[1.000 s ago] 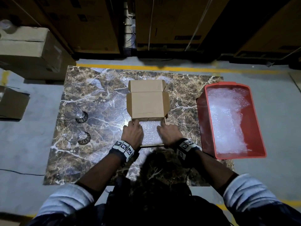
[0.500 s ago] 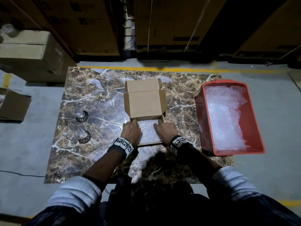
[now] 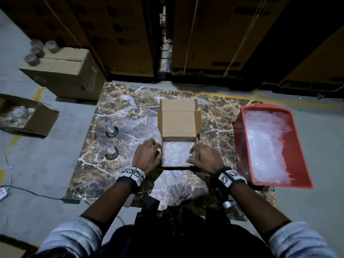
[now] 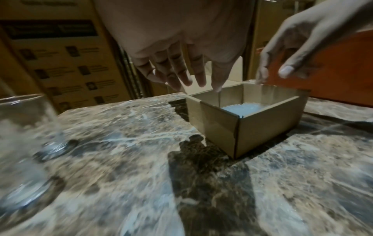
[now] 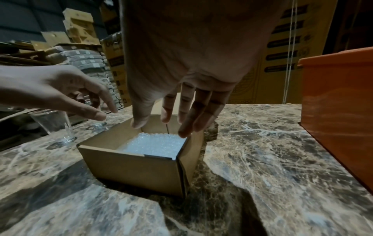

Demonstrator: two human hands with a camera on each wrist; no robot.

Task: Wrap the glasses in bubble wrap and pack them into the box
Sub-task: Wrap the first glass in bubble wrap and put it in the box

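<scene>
A small cardboard box (image 3: 179, 125) stands open on the marble table (image 3: 130, 112), its lid leaning back. A sheet of bubble wrap (image 3: 176, 154) lines its bottom. My left hand (image 3: 155, 148) hovers at the box's left wall with its fingers spread, and in the left wrist view my left hand (image 4: 191, 83) holds nothing. At the right wall my right hand (image 3: 191, 155) hovers the same way; its fingertips (image 5: 183, 134) hang just above the bubble wrap (image 5: 155, 143). Two clear glasses (image 3: 110, 129) (image 3: 108, 150) stand unwrapped left of the box.
A red bin (image 3: 242, 146) with loose bubble wrap (image 3: 266, 146) sits at the table's right edge. Cardboard cartons (image 3: 61, 75) stand on the floor to the left, one with glasses on top. Stacked boxes form a wall behind the table.
Both hands have lifted off the bubble wrap at the box's far corners and drawn back to its side walls. The box and glasses have stayed put.
</scene>
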